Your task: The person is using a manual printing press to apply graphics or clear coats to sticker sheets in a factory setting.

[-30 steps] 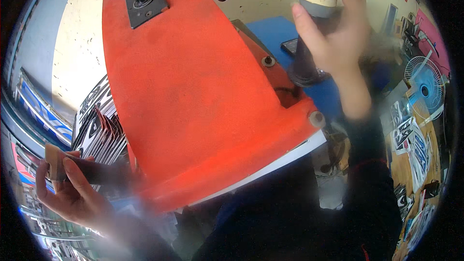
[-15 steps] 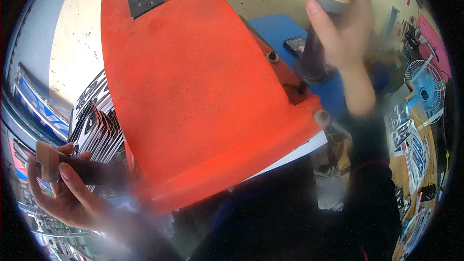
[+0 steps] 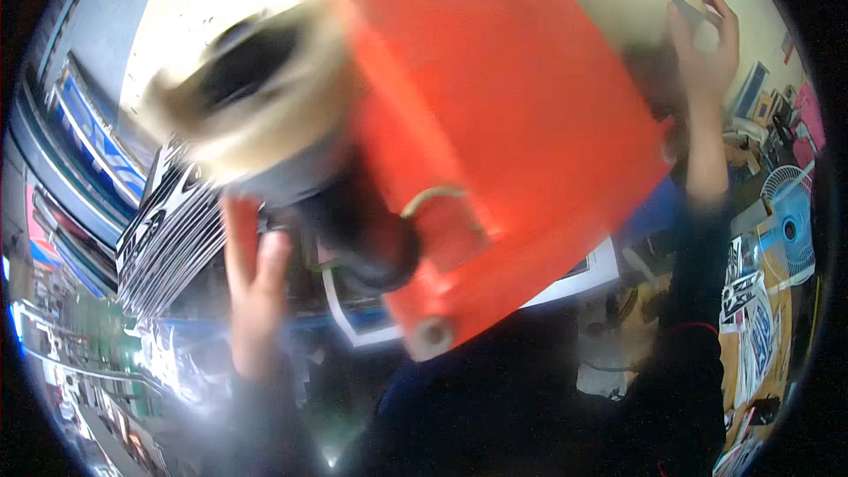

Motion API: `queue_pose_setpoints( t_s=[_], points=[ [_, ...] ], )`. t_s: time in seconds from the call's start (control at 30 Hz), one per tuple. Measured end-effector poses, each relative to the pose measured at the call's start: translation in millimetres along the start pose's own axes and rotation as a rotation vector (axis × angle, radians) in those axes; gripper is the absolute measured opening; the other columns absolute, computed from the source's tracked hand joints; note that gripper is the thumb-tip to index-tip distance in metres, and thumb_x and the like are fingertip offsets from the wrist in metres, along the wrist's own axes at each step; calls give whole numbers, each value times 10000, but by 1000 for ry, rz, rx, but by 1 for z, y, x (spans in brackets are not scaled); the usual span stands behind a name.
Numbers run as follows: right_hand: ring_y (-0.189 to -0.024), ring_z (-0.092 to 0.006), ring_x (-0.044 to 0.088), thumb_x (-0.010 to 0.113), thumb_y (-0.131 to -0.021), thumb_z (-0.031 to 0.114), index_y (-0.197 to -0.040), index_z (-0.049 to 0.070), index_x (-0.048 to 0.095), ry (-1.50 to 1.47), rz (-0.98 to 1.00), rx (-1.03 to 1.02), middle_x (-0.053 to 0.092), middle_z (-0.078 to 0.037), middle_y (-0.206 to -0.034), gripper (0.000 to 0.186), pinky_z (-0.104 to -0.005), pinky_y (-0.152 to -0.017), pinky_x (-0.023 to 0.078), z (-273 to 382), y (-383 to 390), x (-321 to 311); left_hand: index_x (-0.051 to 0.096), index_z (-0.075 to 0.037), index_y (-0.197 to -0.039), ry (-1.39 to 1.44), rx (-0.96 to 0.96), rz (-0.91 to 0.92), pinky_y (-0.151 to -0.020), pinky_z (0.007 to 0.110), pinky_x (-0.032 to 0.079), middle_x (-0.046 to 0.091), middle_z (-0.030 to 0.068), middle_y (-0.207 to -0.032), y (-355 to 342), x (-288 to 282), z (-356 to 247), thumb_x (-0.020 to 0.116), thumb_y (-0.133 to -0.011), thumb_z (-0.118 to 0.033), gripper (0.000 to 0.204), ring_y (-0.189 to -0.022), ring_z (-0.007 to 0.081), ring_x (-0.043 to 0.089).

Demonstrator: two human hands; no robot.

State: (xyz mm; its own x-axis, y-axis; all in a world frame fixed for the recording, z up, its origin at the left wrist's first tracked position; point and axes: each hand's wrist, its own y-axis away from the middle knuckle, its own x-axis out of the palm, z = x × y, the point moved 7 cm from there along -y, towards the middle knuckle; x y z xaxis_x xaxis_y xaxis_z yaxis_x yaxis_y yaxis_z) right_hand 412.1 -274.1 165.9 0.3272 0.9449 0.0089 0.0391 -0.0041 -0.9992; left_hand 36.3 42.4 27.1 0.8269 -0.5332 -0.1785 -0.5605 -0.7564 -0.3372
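My right hand (image 3: 707, 62) grips the pale top of one handle (image 3: 688, 2). My left hand (image 3: 254, 296) is right by the other handle (image 3: 305, 163), but it's blurry, so I can't tell if it grips. The big red machine (image 3: 530, 97) is between my hands, with white paper (image 3: 596, 274) under its edge.

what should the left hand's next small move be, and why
Perhaps steady the cream-topped handle with the left hand: that handle looks blurred beside the red machine, a white sheet shows below the machine's edge, and the right hand grips a second handle.
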Motion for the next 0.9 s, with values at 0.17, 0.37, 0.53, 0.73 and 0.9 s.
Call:
queue_pose_setpoints(
  t_s=[0.17, 0.37, 0.53, 0.73, 0.9],
  points=[
    [-1136, -277, 524, 710, -813, 314, -1228, 133, 578, 492, -22, 19, 574, -134, -1163, 471, -418, -998, 373, -13, 6, -1, 255, 10, -1456, -504, 225, 274, -1138, 414, 204, 311, 214, -1492, 6, 16, -1, 839, -637, -289, 1049, -1399, 311, 271],
    [-1177, -288, 503, 602, -891, 349, -1260, 64, 525, -208, 295, 197, 553, -187, -1222, 473, -411, -1013, 360, 30, 18, 9, 384, 13, -1401, -786, 183, 241, -1131, 453, 221, 286, 204, -1505, 7, 12, 6, 862, -556, -270, 1011, -1421, 353, 194],
    [-995, -237, 602, 477, -960, 367, -1153, -42, 533, -1327, 367, 700, 608, -186, -1068, 456, -308, -891, 447, 68, 26, 19, 509, 4, -1316, -791, 166, 307, -1099, 501, 274, 285, 222, -1497, 6, 18, 9, 870, -554, -317, 902, -1409, 388, 192],
    [-542, -115, 416, 615, -902, 286, -812, 77, 508, -928, 29, 1130, 418, 0, -583, 252, -253, -551, 353, -31, 46, 38, 536, -4, -1295, -735, 150, 293, -1103, 485, 274, 311, 195, -1495, 3, 17, 11, 879, -525, -321, 901, -1409, 364, 210],
    [-540, -115, 450, 679, -850, 252, -763, 86, 530, -895, 106, 1133, 461, -1, -586, 239, -260, -538, 377, -82, 46, 56, 541, 16, -1281, -762, 165, 310, -1108, 477, 271, 348, 183, -1479, 2, 17, 13, 882, -517, -320, 902, -1401, 356, 235]
  ],
)
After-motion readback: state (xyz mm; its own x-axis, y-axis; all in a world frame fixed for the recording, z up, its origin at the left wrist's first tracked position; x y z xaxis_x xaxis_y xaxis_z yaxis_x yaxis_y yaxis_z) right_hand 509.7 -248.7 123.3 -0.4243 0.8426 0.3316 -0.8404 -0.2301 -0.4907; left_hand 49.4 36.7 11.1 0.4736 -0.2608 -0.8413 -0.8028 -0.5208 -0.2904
